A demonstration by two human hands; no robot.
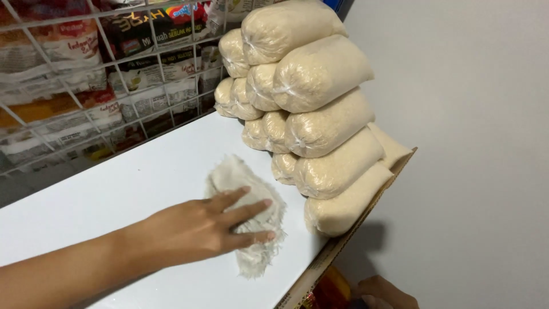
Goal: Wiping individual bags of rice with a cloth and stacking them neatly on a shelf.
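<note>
Left hand (200,229) is flat on the cloth (249,220), fingers spread and stretched out, palm pressing down rather than gripping, and the frayed off-white rag sits right under the fingertips, bunched a little beyond them and trailing a ragged corner below the little finger. All this on the white shelf (114,194), a smooth board. Just past the fingertips, nearly touching the cloth, stands the stack of clear bags of pale grain (320,103), piled several high and leaning back toward the grey wall (469,143). So that way is blocked. Beside the hand on the near side runs the shelf's brown cardboard-coloured edge (337,246), close to the cloth's lower fringe, with a drop beyond it. Behind the wrist and off to the far side, bare white board all the way to the wire rack (86,74) of packets. Down below the shelf edge, the right hand (383,292) peeks in, only partly seen; whether it's holding anything, I can't tell.
</note>
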